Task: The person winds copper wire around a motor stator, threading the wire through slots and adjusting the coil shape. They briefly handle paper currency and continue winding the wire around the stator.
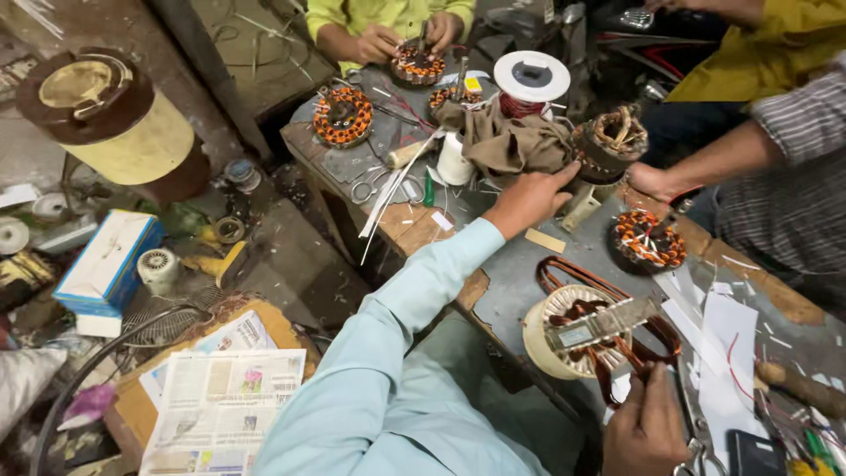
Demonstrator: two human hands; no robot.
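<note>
My left hand [527,201], in a light blue sleeve, reaches across the workbench [515,282]. Its fingertips rest on the edge of a brown cloth [507,141], beside a dark wound stator [608,141]; nothing is held in it. My right hand [648,432] is low at the near edge, pinching a loop of the copper wire coil [617,357]. The coil hangs over a cream-coloured round stator [573,330] with a metal bar lying across it.
Another person's hand [652,181], in a striped sleeve, works by an orange-wound stator [648,240]. A person in yellow-green holds another stator [419,63] at the far end. A white spool [530,78], scissors [366,187], paper strips [727,330] and a newspaper [225,405] lie around.
</note>
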